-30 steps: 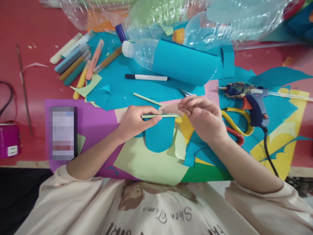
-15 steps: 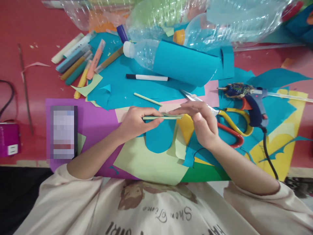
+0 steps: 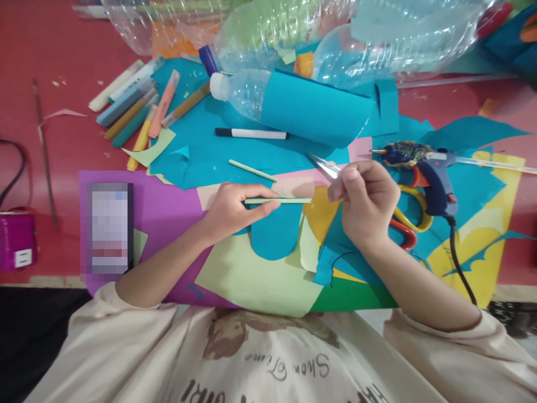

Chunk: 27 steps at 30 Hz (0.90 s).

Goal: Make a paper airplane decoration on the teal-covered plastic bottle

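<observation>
Left hand (image 3: 229,210) pinches a pale green strip (image 3: 296,200), another strip (image 3: 252,170) just beyond; right hand (image 3: 370,204) curls over scissors (image 3: 424,217), its hold impossible to tell

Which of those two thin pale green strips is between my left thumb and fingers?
The nearer strip, running straight across the view, pinched in your left hand. The farther strip lies slanted beyond it, untouched.

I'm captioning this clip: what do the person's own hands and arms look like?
The left hand and right hand are bare, with no gloves, rings or bracelets visible. Uncovered forearms emerge from loose, cream-coloured short sleeves.
</observation>
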### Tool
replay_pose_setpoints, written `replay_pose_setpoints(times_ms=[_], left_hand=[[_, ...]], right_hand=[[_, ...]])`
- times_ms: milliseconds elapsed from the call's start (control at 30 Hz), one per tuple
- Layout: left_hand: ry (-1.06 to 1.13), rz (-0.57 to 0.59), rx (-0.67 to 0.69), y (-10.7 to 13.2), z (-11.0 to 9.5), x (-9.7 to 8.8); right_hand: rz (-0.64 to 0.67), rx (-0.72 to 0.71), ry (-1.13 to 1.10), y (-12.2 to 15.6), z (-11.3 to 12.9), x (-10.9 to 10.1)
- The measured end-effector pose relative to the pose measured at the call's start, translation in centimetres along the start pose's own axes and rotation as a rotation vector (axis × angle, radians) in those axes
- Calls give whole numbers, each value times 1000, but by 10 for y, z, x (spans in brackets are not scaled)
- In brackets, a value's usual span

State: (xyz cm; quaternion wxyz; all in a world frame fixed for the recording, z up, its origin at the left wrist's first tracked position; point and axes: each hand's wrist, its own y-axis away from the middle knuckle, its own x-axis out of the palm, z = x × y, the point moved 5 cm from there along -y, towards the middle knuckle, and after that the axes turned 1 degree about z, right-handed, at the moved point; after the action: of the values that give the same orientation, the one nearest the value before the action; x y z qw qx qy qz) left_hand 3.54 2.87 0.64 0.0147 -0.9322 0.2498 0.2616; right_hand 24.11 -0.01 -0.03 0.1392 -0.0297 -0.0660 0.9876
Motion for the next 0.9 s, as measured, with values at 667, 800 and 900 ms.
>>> replay_pose_setpoints(times_ms=[667,800,900], left_hand=[[217,-16,-45,2,4,-3],[197,-47,-9,2,2,-5],[177,-54,1,2,1,-5]], right_hand=[[370,-109,109,10,5,18],[358,-88,133,9,4,18],[357,-74,160,9,4,18]])
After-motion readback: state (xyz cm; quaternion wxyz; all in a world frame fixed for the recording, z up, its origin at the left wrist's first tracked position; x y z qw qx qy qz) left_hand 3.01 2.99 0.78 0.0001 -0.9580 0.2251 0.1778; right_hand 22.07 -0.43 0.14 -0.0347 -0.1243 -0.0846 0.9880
